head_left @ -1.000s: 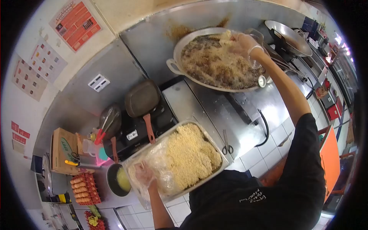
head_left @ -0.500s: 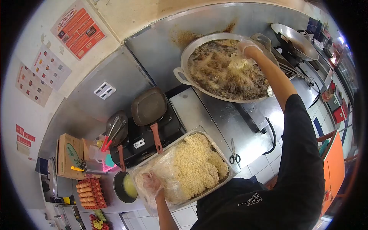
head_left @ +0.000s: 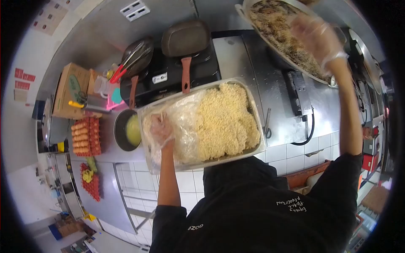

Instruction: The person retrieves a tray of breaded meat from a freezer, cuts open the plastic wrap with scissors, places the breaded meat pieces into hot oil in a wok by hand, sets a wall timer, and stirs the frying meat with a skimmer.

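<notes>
My left hand (head_left: pixel 161 130), in a clear plastic glove, is at the left end of a metal tray (head_left: pixel 198 164). Its fingers look curled together, and what they grip is hidden. Under and beside it lies crumpled clear plastic (head_left: pixel 184 122). Pieces with a pale, crumbly coating (head_left: pixel 225 120) are heaped in the tray's right half. My right hand (head_left: pixel 316 38), also gloved and blurred by motion, is above a large wok (head_left: pixel 295 65) of bubbling oil (head_left: pixel 274 25). Its fingers look apart, with nothing visible in them.
Behind the tray, a square grill pan (head_left: pixel 185 40) and a round pan (head_left: pixel 137 57) with tongs sit on a black stove. A pot (head_left: pixel 126 141) of yellowish liquid stands left, near stacked egg trays (head_left: pixel 86 137). Scissors (head_left: pixel 268 122) lie right of the tray.
The pale coated piece at my right hand over the oil is no longer in that hand, which has drawn back from the wok. My left hand stays at the tray; the view has shifted.
</notes>
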The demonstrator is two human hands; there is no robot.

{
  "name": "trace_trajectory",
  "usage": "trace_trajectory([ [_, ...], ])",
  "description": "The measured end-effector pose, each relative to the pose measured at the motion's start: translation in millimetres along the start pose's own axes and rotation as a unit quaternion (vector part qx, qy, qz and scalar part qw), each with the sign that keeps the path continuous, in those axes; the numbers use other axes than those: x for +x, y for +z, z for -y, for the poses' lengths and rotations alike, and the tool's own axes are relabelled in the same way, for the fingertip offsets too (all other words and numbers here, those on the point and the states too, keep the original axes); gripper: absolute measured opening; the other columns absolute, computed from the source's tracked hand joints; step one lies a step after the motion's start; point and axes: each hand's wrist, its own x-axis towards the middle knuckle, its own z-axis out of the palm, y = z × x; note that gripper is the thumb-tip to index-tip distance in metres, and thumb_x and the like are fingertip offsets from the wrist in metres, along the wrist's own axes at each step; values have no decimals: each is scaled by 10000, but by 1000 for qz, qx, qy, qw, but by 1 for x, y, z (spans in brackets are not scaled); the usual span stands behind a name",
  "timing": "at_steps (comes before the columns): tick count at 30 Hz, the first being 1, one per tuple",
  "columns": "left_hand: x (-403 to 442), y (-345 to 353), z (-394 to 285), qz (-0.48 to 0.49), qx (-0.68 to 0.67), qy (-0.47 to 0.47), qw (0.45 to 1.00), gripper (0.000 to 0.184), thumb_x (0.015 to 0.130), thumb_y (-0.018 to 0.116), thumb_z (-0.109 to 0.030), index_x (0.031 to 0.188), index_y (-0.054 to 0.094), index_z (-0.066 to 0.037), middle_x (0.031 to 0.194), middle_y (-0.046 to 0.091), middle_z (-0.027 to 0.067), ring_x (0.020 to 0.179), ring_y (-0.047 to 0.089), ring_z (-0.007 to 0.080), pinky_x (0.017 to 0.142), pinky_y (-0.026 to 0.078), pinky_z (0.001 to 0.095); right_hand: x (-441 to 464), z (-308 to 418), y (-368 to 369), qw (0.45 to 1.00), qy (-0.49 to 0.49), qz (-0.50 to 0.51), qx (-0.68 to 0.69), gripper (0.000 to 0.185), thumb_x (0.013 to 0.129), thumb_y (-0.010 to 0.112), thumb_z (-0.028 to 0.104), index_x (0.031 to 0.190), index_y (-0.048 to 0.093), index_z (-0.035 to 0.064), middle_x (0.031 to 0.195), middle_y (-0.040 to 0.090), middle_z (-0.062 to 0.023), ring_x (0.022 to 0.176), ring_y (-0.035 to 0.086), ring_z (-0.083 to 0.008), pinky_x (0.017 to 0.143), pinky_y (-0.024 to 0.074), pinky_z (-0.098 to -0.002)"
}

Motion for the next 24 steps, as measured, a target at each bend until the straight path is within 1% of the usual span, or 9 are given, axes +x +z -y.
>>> trace_trajectory([
  [2,6,1,6,-25,-10,10,1000,364,1005,717,-325,851,527,-54,686,544,149,618,552,351,627,456,434,-32,88,33,994,-97,38,45,239,994,657,199,1175,737,65,1032,732,-180,953,714,-350,943,578,-434],
  [5,8,-2,14,-45,-54,-6,998,341,979,749,-241,838,501,-55,673,452,104,593,452,270,610,423,387,-59,181,106,905,-55,388,164,283,999,612,198,1196,747,46,1039,725,-186,1061,687,-355,1015,536,-452],
  [6,9,-5,12,-30,-173,-22,984,337,962,766,-209,833,495,-53,676,424,89,617,420,231,608,411,371,-96,197,158,928,-107,242,262,288,994,605,187,1202,751,49,1031,720,-202,1064,690,-355,1014,538,-460],
  [7,11,-9,9,-13,-290,-36,956,338,944,782,-178,829,490,-52,680,396,74,641,388,193,605,399,355,-102,220,176,929,-140,235,249,249,989,624,181,1137,746,23,1030,713,-204,1091,680,-355,999,536,-464],
  [12,10,-73,-59,2,-159,113,981,314,924,794,-137,843,505,-45,693,421,68,663,404,151,605,408,333,-89,299,214,921,-127,247,275,270,925,700,197,1062,710,-36,1070,717,-240,1072,687,-400,958,538,-504],
  [15,5,-94,-91,39,-152,136,978,281,925,789,-133,866,527,-48,714,453,62,662,420,157,607,421,328,-84,324,214,904,-1,344,255,336,872,760,223,1056,704,-53,1122,725,-271,1000,706,-444,908,560,-517],
  [17,3,-102,-106,66,-146,164,973,263,922,781,-129,878,536,-48,707,455,57,658,413,169,606,420,329,-91,337,223,859,193,333,338,520,840,797,352,1154,720,-56,1211,724,-245,1038,729,-394,947,579,-435],
  [21,-1,-107,-112,83,-129,167,974,250,921,771,-130,884,538,-47,695,450,52,647,405,170,602,418,326,-101,322,245,819,212,339,412,564,815,824,366,1160,714,-67,1230,721,-258,1081,735,-364,967,572,-390],
  [24,0,-110,-109,89,-139,167,972,243,921,763,-134,891,538,-47,690,445,61,645,402,174,604,419,335,-109,308,244,777,241,321,485,599,809,839,285,1278,684,-53,1095,756,-249,1005,748,-329,876,581,-419],
])
